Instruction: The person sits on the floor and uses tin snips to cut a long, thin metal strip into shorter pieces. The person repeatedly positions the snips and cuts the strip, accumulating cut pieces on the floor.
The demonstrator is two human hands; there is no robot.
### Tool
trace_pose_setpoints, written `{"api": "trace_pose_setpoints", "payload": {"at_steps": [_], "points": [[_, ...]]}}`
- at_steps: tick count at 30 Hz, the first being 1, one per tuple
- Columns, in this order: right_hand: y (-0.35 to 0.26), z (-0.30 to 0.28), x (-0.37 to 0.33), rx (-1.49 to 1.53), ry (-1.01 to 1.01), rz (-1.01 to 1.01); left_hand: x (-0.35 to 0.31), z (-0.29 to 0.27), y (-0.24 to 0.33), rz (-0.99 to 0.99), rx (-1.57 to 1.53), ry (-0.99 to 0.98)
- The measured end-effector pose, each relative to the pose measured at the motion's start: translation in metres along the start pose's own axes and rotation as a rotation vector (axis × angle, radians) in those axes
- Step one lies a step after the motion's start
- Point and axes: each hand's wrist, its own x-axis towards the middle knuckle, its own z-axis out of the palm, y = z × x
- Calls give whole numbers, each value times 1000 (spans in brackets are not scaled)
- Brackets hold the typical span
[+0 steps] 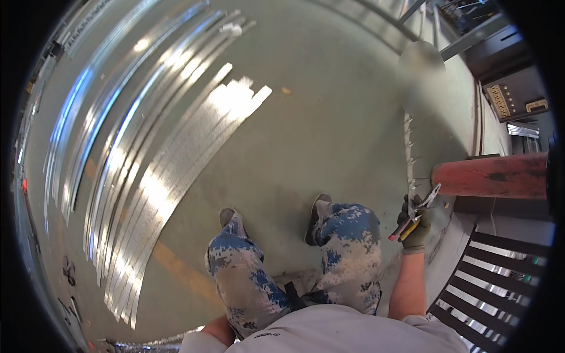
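Pliers (424,206) with red and yellow handles lie between three and four o'clock from the view's centre, gripped in the gloved right hand (418,233). That hand is clamped on the handles, fingers curled. A narrow jagged metal strip (408,150) extends from the same hand toward twelve o'clock; its exact hold cannot be determined. The left hand is out of view, its state undeterminable; the left forearm (219,330) shows at seven.

Beneath is a smooth grey-green floor (282,147). Long shiny metal strips (170,170) lie on it from eight to eleven o'clock. A worn red cylinder (494,176) is at three, a dark slatted panel (497,273) at four.
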Motion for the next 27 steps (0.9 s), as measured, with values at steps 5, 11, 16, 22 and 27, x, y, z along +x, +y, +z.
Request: {"api": "trace_pose_setpoints", "payload": {"at_steps": [5, 11, 16, 22, 27], "points": [[23, 0, 40, -237, 115, 145, -6, 2, 10, -73, 40, -84], [26, 6, 57, -335, 225, 278, -22, -31, 46, -110, 149, -164], [6, 28, 39, -362, 426, 423, -39, -76, 88, -120, 289, -203], [-42, 32, 26, -386, 481, 528, -58, -114, 134, -113, 502, -300], [-52, 40, 33, -243, 482, 589, -45, -176, 135, -100, 817, -576]]}}
